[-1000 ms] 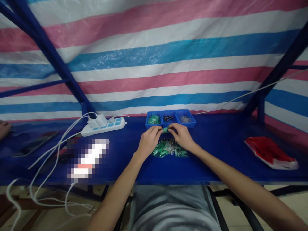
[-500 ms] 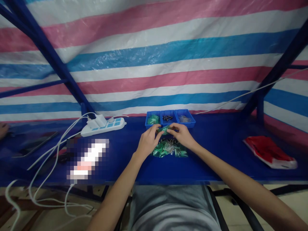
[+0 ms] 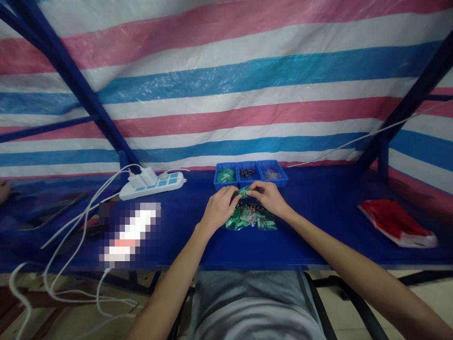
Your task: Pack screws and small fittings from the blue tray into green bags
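Note:
My left hand (image 3: pixel 218 208) and my right hand (image 3: pixel 269 198) meet above the blue table (image 3: pixel 318 236), fingers pinched together on one small green part (image 3: pixel 243 191) held between them. Right under the hands lies a pile of small green and silvery parts (image 3: pixel 249 219). Behind the hands stands a row of three small blue bins (image 3: pixel 250 174): the left one holds green parts, the middle one dark bits, the right one pale pieces.
A white power strip (image 3: pixel 152 185) with plugs and white cables (image 3: pixel 71 226) lies at the left. A red and white bag (image 3: pixel 396 223) rests at the right. A dark flat device (image 3: pixel 49 212) and another person's hand (image 3: pixel 4 190) sit at the far left. Striped tarp hangs behind.
Both hands stay pinched on the green part; they shifted very slightly, the part held a touch higher than before. Nothing else moved.

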`<state>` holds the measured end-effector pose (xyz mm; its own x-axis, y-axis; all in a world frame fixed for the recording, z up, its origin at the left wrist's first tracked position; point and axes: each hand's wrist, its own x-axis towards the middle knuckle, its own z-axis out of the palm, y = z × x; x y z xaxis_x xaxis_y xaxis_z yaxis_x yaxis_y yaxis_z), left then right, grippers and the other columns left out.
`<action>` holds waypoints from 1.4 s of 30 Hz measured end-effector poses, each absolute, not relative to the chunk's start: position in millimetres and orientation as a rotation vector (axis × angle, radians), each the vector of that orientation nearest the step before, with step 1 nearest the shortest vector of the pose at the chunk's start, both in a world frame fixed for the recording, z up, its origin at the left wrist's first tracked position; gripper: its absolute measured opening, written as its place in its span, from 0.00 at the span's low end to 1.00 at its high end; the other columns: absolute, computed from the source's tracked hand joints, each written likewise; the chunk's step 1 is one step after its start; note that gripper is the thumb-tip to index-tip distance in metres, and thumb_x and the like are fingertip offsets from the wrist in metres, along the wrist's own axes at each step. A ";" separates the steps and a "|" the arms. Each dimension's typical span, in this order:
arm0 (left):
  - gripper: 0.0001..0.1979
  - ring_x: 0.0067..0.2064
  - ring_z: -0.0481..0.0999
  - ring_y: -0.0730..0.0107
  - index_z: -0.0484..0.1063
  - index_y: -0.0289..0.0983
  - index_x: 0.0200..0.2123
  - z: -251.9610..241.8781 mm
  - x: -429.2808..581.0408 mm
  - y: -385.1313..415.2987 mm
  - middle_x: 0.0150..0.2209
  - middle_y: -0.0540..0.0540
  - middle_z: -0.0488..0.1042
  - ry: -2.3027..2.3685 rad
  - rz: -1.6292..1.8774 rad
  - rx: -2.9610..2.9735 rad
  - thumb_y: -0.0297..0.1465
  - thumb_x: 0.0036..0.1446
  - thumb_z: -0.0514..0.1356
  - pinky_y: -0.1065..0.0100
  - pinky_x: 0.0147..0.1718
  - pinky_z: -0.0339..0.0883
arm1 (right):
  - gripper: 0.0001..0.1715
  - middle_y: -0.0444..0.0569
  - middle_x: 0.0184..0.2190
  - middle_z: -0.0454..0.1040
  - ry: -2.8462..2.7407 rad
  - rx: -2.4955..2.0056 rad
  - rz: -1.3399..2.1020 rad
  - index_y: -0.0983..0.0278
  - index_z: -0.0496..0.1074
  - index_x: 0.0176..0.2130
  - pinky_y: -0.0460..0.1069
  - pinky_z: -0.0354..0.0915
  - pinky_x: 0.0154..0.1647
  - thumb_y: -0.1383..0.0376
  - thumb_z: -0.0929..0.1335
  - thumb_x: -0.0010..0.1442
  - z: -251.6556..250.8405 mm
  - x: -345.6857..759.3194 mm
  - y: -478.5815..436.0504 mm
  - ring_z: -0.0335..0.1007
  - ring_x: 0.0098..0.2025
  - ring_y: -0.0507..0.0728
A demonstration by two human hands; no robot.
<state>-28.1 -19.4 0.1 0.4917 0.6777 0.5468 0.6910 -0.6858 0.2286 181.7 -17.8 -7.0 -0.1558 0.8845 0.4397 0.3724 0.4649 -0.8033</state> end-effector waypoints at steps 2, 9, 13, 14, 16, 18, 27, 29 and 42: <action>0.11 0.47 0.77 0.61 0.70 0.39 0.47 1.2 -27.9 -20.3 0.44 0.44 0.76 -1.228 -0.990 -2.715 0.37 0.70 0.52 0.65 0.42 0.71 | 0.12 0.45 0.28 0.76 -1.763 -1.076 0.629 0.63 0.74 0.29 0.49 0.61 0.36 0.58 0.70 0.60 -5.6 181.6 -19.0 0.68 0.31 0.55; 0.11 0.46 0.77 0.61 0.71 0.38 0.47 1.2 -28.0 -19.8 0.43 0.44 0.76 -1.188 -1.005 -2.743 0.35 0.69 0.52 0.65 0.42 0.71 | 0.10 0.46 0.30 0.76 -1.784 -1.069 0.634 0.63 0.73 0.32 0.49 0.63 0.36 0.59 0.69 0.61 -7.1 177.7 -20.8 0.70 0.32 0.56; 0.09 0.45 0.77 0.61 0.71 0.39 0.46 1.3 -28.2 -19.3 0.43 0.45 0.77 -1.261 -1.035 -2.712 0.34 0.68 0.54 0.65 0.41 0.70 | 0.10 0.47 0.32 0.77 -1.763 -1.055 0.652 0.62 0.74 0.37 0.49 0.64 0.35 0.58 0.69 0.61 -6.9 175.0 -23.6 0.71 0.34 0.56; 0.09 0.44 0.78 0.61 0.72 0.39 0.46 1.5 -28.2 -19.4 0.43 0.45 0.77 -1.282 -1.040 -2.710 0.34 0.68 0.54 0.65 0.41 0.70 | 0.10 0.47 0.33 0.77 -1.767 -1.057 0.652 0.62 0.75 0.37 0.49 0.64 0.34 0.58 0.69 0.61 -6.3 174.7 -24.4 0.71 0.34 0.56; 0.09 0.43 0.78 0.61 0.72 0.40 0.45 2.0 -28.4 -19.5 0.42 0.46 0.78 -1.316 -1.051 -2.710 0.33 0.67 0.55 0.65 0.39 0.70 | 0.11 0.47 0.32 0.77 -1.781 -1.064 0.654 0.62 0.75 0.37 0.48 0.63 0.33 0.58 0.69 0.61 -4.7 174.7 -25.9 0.71 0.34 0.56; 0.08 0.42 0.78 0.61 0.73 0.40 0.45 2.6 -28.7 -19.4 0.42 0.46 0.78 -1.334 -1.060 -2.713 0.34 0.67 0.55 0.66 0.38 0.69 | 0.12 0.46 0.31 0.76 -1.788 -1.069 0.657 0.63 0.75 0.36 0.48 0.62 0.31 0.56 0.69 0.60 -3.3 175.2 -26.7 0.71 0.33 0.56; 0.16 0.40 0.77 0.65 0.69 0.41 0.54 6.3 -27.0 -21.1 0.43 0.45 0.76 -1.308 -1.111 -2.752 0.37 0.64 0.60 0.65 0.40 0.70 | 0.14 0.46 0.27 0.73 -1.721 -1.060 0.712 0.63 0.72 0.31 0.49 0.64 0.32 0.55 0.69 0.60 -3.4 179.4 -20.8 0.69 0.31 0.56; 0.24 0.41 0.77 0.65 0.63 0.42 0.60 6.8 -26.5 -22.6 0.48 0.44 0.73 -1.253 -1.097 -2.773 0.37 0.62 0.63 0.65 0.41 0.71 | 0.15 0.44 0.25 0.71 -1.642 -1.062 0.805 0.62 0.70 0.30 0.48 0.63 0.28 0.54 0.69 0.59 -5.0 180.4 -18.4 0.67 0.27 0.55; 0.14 0.48 0.76 0.63 0.69 0.42 0.53 1.8 -30.7 -18.9 0.54 0.41 0.66 -1.149 -1.047 -2.648 0.31 0.66 0.57 0.67 0.40 0.73 | 0.23 0.44 0.24 0.74 -1.444 -0.988 1.092 0.62 0.69 0.46 0.47 0.64 0.24 0.52 0.72 0.57 -3.4 174.6 -21.8 0.73 0.27 0.56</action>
<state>-30.7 -18.9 1.8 0.4883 0.6204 0.6137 0.6687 -0.7179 0.1937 174.6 -21.8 -3.4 -0.1341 0.9605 0.2439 0.0265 0.2495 -0.9680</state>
